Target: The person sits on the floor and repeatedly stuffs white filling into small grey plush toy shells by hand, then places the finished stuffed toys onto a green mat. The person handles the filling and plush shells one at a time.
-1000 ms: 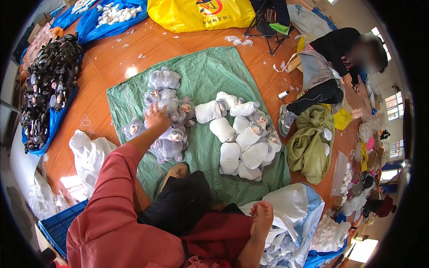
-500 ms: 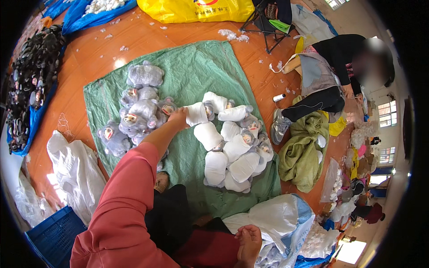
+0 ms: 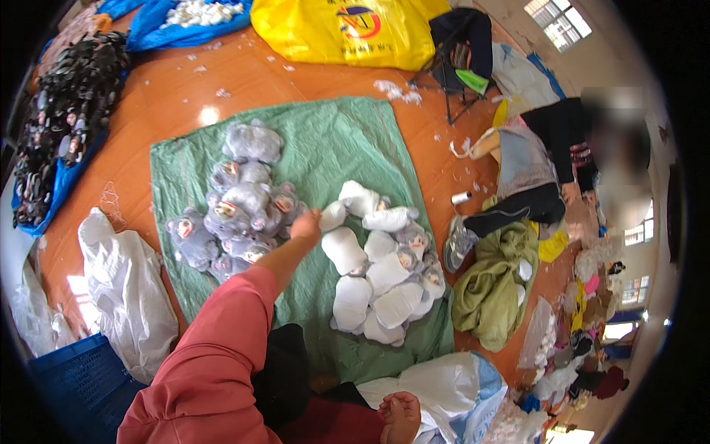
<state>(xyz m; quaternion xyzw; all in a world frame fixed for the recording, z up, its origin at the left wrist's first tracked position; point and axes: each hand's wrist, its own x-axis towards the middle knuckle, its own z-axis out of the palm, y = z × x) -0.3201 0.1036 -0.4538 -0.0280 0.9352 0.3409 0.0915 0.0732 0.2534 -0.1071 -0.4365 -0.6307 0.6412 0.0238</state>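
Observation:
My left hand, at the end of a pink sleeve, reaches over a green sheet. Its fingers are closed on the near end of a white-backed plush toy. To the right is a cluster of similar toys, lying with white stuffed backs up and a few grey heads with faces showing. Grey furry plush toys are piled left of the hand. My right hand rests near my lap with curled fingers, and nothing shows in it.
A white sack and a blue crate are at the left. White bags lie near at the right, beyond them an olive sack. A seated person works at the far right. A yellow bag lies behind.
My left hand and the white-backed toy have shifted slightly right, toward the cluster. The whole view has tilted, so the scene sits lower. My right hand stays curled near my lap.

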